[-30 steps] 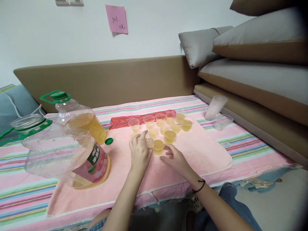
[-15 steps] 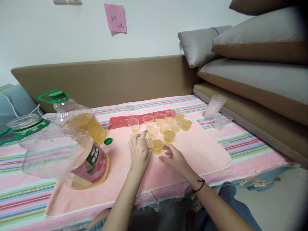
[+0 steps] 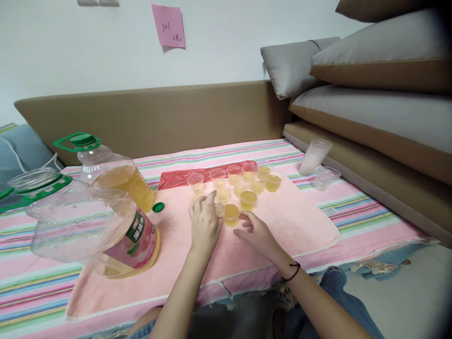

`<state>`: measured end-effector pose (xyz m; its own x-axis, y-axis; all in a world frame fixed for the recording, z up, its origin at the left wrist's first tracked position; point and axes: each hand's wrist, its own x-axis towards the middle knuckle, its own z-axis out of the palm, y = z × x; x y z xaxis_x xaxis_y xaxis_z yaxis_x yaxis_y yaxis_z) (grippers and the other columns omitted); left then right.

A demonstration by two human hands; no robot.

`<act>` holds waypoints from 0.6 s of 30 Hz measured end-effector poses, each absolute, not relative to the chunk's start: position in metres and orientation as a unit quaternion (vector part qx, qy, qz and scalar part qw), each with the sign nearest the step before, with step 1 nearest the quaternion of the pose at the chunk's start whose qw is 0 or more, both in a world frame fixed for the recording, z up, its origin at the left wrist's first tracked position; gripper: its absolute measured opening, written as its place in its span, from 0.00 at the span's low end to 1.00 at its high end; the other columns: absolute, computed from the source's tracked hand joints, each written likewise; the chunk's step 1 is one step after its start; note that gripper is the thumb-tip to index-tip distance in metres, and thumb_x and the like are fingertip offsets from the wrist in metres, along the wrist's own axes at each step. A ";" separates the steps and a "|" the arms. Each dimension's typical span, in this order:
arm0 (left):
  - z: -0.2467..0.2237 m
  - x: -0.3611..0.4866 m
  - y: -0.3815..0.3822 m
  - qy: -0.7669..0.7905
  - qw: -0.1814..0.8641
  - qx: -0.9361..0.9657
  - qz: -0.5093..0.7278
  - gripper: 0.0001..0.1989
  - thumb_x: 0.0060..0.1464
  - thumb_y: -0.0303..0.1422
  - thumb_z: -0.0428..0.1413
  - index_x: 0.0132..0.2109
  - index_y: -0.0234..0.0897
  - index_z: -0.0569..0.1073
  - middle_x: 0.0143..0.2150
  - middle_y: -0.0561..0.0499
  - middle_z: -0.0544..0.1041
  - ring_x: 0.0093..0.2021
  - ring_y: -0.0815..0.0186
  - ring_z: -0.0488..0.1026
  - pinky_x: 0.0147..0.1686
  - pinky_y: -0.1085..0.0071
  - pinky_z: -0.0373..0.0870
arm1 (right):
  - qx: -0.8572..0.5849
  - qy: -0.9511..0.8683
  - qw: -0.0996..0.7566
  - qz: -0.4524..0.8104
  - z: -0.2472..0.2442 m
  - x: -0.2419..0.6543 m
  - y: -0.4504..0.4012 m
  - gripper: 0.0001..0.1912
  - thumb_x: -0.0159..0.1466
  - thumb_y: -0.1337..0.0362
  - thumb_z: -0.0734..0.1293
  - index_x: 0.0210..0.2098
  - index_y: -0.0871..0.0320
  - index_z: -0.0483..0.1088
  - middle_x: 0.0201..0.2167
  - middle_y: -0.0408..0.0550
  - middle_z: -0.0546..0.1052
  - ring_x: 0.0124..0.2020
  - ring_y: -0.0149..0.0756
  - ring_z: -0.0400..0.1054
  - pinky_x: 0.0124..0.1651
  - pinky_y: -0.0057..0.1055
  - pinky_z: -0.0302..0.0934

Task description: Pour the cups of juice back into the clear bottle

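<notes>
My left hand curves around a clear plastic cup that it mostly hides; thumb and fingers sit on either side of it. Just right of that stands a cup of yellow drink, nearest to me. The fingertips of my right hand rest at this cup's right side, thumb apart and fingers loosely bent; whether they touch it I cannot tell. Behind both hands several more clear cups with yellow drink stand close together on the pink towel.
At left are a large open jug with a little drink and a fuller capped jug. Near them lies a green cap. A red plastic wrapper lies behind the cups. Stacked cups lean at right, beside piled cushions.
</notes>
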<state>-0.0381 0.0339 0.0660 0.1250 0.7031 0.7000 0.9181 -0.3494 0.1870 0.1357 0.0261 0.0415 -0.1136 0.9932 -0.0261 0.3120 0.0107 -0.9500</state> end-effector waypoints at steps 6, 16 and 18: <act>0.065 -0.038 0.034 -0.551 0.159 -0.740 -0.353 0.34 0.47 0.21 0.52 0.63 0.33 0.60 0.56 0.40 0.72 0.52 0.51 0.65 0.53 0.55 0.60 | -0.548 -0.597 0.375 0.449 0.042 0.136 0.026 0.28 0.53 0.60 0.69 0.52 0.58 0.66 0.55 0.56 0.73 0.48 0.43 0.69 0.52 0.41 0.63; 0.068 -0.037 0.034 -0.559 0.149 -0.735 -0.355 0.33 0.46 0.21 0.53 0.62 0.33 0.61 0.55 0.40 0.73 0.51 0.50 0.66 0.52 0.54 0.62 | -0.543 -0.605 0.374 0.445 0.041 0.136 0.026 0.28 0.54 0.60 0.69 0.54 0.59 0.66 0.55 0.56 0.73 0.50 0.44 0.69 0.52 0.42 0.64; 0.068 -0.037 0.035 -0.578 0.113 -0.717 -0.374 0.33 0.45 0.22 0.54 0.60 0.35 0.61 0.55 0.39 0.73 0.52 0.50 0.67 0.52 0.53 0.63 | -0.543 -0.607 0.375 0.442 0.040 0.136 0.026 0.28 0.54 0.60 0.69 0.53 0.58 0.66 0.55 0.55 0.73 0.50 0.43 0.69 0.52 0.41 0.64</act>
